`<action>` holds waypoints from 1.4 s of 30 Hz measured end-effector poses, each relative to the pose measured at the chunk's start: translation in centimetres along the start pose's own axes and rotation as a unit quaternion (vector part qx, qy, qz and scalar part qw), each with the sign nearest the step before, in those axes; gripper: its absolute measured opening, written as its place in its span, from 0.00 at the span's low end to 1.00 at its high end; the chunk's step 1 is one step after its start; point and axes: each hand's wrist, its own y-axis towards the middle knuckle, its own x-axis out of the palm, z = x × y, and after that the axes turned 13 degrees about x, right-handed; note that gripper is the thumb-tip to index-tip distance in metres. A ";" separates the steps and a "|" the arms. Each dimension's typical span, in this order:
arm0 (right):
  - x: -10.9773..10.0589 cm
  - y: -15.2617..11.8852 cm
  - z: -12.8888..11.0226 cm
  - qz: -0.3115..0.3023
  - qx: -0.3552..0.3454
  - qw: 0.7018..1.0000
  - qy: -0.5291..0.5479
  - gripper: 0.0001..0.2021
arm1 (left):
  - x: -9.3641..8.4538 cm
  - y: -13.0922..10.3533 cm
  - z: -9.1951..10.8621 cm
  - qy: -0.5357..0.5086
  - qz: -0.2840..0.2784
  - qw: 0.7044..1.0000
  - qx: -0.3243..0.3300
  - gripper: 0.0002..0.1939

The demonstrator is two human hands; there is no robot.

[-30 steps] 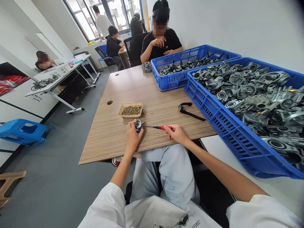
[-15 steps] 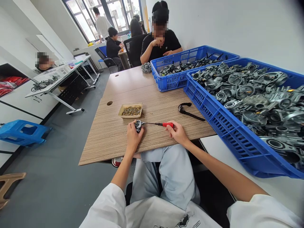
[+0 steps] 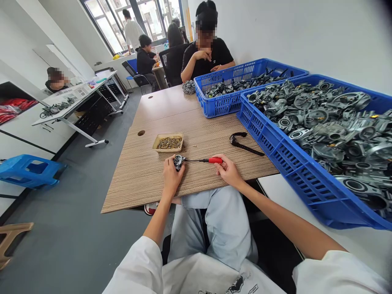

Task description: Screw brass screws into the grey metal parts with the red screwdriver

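Observation:
Near the table's front edge, my left hand point(image 3: 173, 173) is closed round a small grey metal part point(image 3: 178, 161). My right hand point(image 3: 226, 168) grips the red handle of a screwdriver point(image 3: 216, 160). The thin shaft lies nearly level and points left, its tip at the right side of the metal part; the exact contact is too small to tell. Just behind my left hand stands a beige tray point(image 3: 155, 145) full of small brass-coloured screws.
A black watch point(image 3: 241, 146) lies to the right on the wooden table point(image 3: 137, 171). Two blue crates point(image 3: 275, 151) of metal parts stand at the right and back right. Across the table sits a person point(image 3: 208, 53), beside a small heap of parts point(image 3: 188, 87).
The screwdriver handle and my right fingers have shifted very slightly left. My left hand still holds the metal part in the same place.

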 end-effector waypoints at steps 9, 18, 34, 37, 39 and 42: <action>0.1 0.1 0.2 0.016 0.004 1.000 0.017 0.16 | -0.1 -0.1 0.1 0.019 -0.012 1.000 0.000 0.22; 0.0 0.2 0.3 0.016 0.002 1.000 0.012 0.16 | -0.4 0.0 0.3 0.017 -0.021 1.000 -0.004 0.20; -0.1 0.1 0.0 -0.010 0.003 1.000 0.013 0.16 | -0.3 0.0 0.2 0.026 -0.023 0.999 -0.003 0.19; -0.2 0.0 -0.1 -0.017 0.007 1.000 0.012 0.16 | -0.2 0.0 0.2 0.022 -0.022 1.000 -0.002 0.19; -0.2 0.0 -0.1 -0.016 0.011 1.000 0.012 0.16 | -0.2 0.0 0.1 0.019 -0.020 1.000 -0.003 0.20; -0.1 0.0 -0.1 -0.018 0.014 1.000 0.016 0.16 | -0.1 -0.1 0.1 0.016 -0.014 1.000 -0.004 0.21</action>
